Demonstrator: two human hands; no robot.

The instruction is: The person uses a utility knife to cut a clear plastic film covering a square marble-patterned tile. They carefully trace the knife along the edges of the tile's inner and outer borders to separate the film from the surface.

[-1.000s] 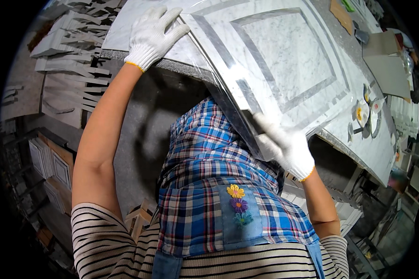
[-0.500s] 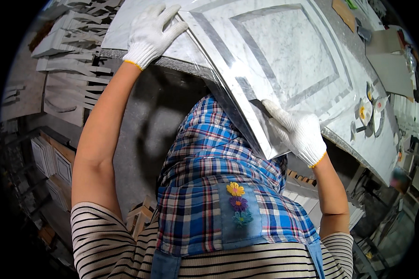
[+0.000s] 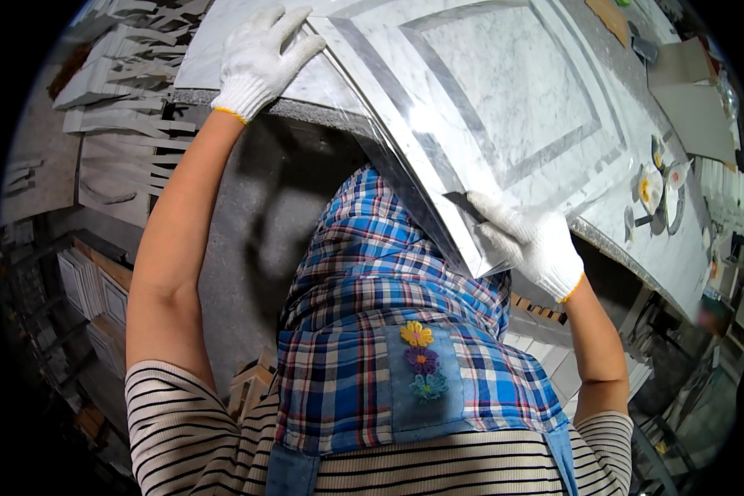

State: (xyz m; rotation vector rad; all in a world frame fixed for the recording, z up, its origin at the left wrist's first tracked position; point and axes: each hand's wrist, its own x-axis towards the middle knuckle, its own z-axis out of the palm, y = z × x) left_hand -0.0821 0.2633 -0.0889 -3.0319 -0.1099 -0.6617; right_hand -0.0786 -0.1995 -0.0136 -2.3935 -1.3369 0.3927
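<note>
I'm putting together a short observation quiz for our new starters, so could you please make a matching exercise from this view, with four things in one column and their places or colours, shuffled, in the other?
Column one
1. Left hand
2. Right hand
3. Apron
4. Top embroidered flower

Column two
A. At the end of the marble panel nearest the apron
B. Yellow
C. At the panel's edge, near the top of the picture
D. Mostly blue plaid

Right pairs: 1-C, 2-A, 3-D, 4-B
</note>
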